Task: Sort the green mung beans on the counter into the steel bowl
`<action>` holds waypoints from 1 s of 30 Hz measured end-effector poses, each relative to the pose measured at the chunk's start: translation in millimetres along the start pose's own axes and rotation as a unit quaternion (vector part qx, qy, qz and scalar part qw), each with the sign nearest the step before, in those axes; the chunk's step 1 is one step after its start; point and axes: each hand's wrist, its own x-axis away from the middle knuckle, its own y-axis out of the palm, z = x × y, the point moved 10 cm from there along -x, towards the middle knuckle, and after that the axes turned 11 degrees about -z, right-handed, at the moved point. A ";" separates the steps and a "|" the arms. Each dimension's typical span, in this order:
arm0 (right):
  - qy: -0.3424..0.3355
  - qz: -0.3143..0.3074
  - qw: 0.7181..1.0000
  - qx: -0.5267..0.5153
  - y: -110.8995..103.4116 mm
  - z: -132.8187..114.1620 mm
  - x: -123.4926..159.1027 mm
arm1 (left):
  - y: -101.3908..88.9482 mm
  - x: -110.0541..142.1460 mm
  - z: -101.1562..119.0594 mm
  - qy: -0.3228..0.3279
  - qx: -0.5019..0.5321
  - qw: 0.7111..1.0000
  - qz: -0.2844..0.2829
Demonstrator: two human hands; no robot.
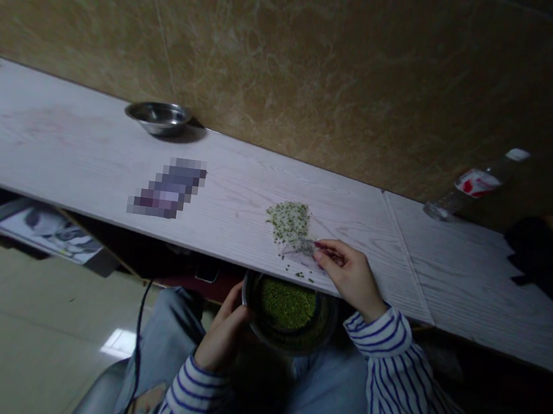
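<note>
My left hand (227, 328) grips the rim of a metal bowl (318, 346) held over my lap, just under the table edge. Small green beans (287, 304), which look like mung beans, fill its bottom. On the table above it lies a thin spread of green beans (289, 222) with whitish bits among them. My right hand (347, 269) is pinched on a thin, see-through piece of plastic (302, 245) at the near side of this spread. A few loose beans (300, 274) lie close to the table's edge.
A small steel bowl (159, 117) stands by the wall on the left, with a blurred-out flat object (170, 188) nearer me. At the right are a clear bottle with a red and white label (478, 183) and dark cloth (546, 267). Below the long white table (239, 182) is an open shelf.
</note>
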 end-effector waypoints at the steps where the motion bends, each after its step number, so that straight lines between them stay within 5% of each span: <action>1: -0.001 -0.001 1.000 0.001 -0.4 -0.4 -0.6 | -1.6 -0.1 1.0 0.002 -0.002 1.000 0.002; 18: -0.024 -0.092 0.995 0.018 24.7 -20.4 -12.3 | -13.2 0.9 11.4 0.019 -0.020 1.000 0.013; 30: -0.014 -0.132 0.991 0.023 28.6 -25.5 2.8 | 2.2 0.5 2.9 0.013 -0.010 1.000 -0.011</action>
